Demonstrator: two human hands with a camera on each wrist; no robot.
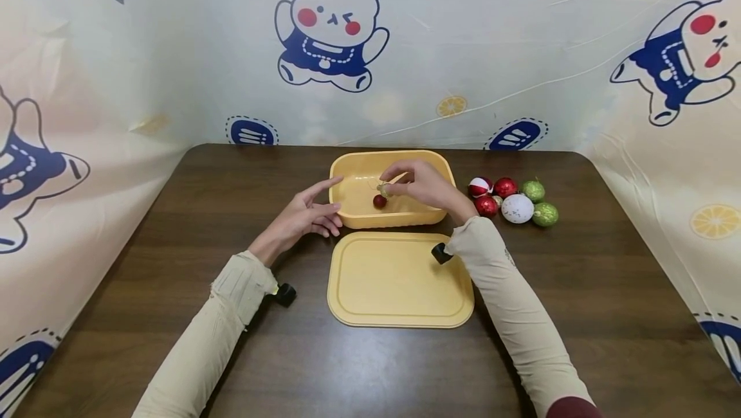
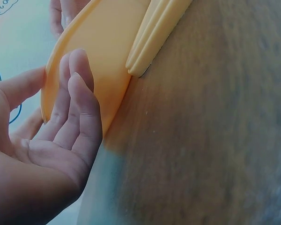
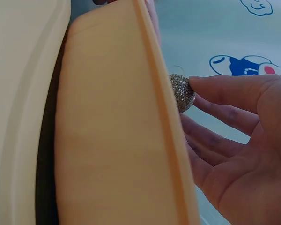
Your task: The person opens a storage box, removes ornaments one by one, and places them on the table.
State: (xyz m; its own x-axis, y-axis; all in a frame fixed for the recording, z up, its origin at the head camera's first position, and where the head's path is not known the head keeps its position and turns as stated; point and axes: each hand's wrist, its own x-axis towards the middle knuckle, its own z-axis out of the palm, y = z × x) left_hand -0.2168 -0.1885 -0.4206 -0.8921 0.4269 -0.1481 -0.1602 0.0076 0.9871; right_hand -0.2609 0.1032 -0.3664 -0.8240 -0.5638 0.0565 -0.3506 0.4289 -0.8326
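My left hand (image 1: pixel 303 214) is at the left end of a yellow plastic box (image 1: pixel 399 220), its fairly straight fingers touching the rim and outer wall. In the left wrist view, the fingers of that hand lie along the box wall. Over the inside of the box, my right hand (image 1: pixel 425 184) pinches a small glittery gold bauble (image 3: pixel 181 93) with a thin hanging loop. A small dark red bauble (image 1: pixel 379 201) lies on the box floor just below it.
A matching yellow lid (image 1: pixel 399 280) lies flat in front of the box. To the right sit several larger baubles: red ones (image 1: pixel 505 187), a white one (image 1: pixel 518 209), green ones (image 1: pixel 545 214) and a red-and-white one (image 1: pixel 480 187). Behind the brown table (image 1: pixel 278 354) hangs a printed cloth (image 1: pixel 417 51).
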